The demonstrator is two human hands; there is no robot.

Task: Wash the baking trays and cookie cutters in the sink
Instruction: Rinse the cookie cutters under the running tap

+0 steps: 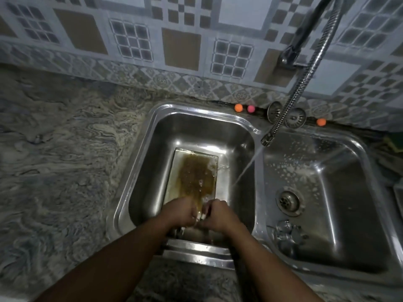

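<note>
A rectangular metal baking tray lies in the left sink basin, its middle smeared with brown residue. My left hand and my right hand meet over the tray's near end, fingers curled around a small pale object between them; what it is I cannot tell. A thin water stream runs from the flexible faucet hose down toward the left basin. Several metal cookie cutters lie in the right basin near its front left corner.
A marbled stone counter spreads to the left. Two sink strainers and small orange and pink balls sit on the back ledge. A drain opens in the right basin. A tray edge shows at far right.
</note>
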